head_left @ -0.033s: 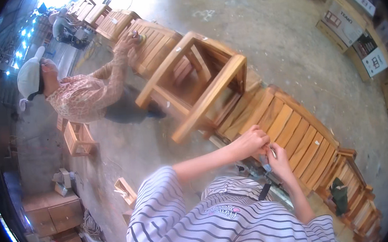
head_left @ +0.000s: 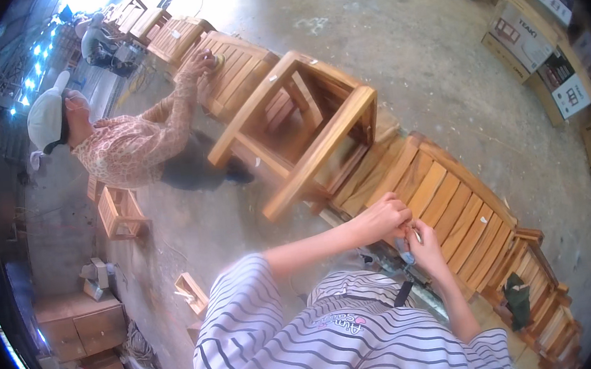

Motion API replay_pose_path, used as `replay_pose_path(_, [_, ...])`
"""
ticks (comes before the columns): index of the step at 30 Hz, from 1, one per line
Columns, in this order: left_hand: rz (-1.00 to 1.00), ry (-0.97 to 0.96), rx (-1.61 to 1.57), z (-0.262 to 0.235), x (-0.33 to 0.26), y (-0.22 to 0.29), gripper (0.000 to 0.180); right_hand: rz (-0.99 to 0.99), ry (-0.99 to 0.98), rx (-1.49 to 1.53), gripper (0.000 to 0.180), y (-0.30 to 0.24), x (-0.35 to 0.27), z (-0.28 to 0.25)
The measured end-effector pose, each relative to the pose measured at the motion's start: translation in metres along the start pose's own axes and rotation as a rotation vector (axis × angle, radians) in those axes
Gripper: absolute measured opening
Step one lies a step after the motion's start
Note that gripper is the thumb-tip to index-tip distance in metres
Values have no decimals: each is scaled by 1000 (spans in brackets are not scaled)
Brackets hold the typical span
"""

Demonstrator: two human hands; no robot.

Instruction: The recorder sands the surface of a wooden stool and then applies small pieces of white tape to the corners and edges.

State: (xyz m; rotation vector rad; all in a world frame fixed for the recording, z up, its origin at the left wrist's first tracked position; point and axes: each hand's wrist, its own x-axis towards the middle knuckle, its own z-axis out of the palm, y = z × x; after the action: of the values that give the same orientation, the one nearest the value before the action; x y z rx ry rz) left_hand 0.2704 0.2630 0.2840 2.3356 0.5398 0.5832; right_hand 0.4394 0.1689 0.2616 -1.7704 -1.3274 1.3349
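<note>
My left hand (head_left: 384, 217) and my right hand (head_left: 427, 248) meet in front of my body, close beside a slatted wooden panel (head_left: 447, 205). The fingers of both are closed in a pinch. Between them is something small, with a pale bluish piece (head_left: 405, 253) hanging below; its kind is too small to make out. Just past my left hand stands a wooden frame (head_left: 321, 157) with thick square rails, like a chair or small table frame.
Across on the left, a co-worker in a cap (head_left: 45, 122) works with a round hand tool (head_left: 218, 62) on another slatted piece (head_left: 238, 69). Printed cartons (head_left: 519, 31) stack at the right. A dark green cloth (head_left: 516, 300) lies on slatted wood at lower right. Brown boxes (head_left: 100, 330) stand lower left.
The co-worker's hands and tool have shifted slightly on the slatted piece. My own hands stay together in nearly the same place.
</note>
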Motion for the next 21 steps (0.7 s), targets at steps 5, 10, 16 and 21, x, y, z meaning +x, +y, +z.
replay_pose_path(5, [71,-8,-46,-4,0,-5,21,96,-78,174,18,-3,-1,-4])
replay_pose_path(10, [174,15,-49,-1,2,-11,17,101,-169,212,20,-14,-6,-10])
replay_pose_path(16, [209,-35,-205,-5,8,-21,25,268,-389,395,20,-31,-1,-24])
replay_pose_path(21, [-239,-48,-440,-14,0,-4,28,243,-331,345,26,-34,-5,-28])
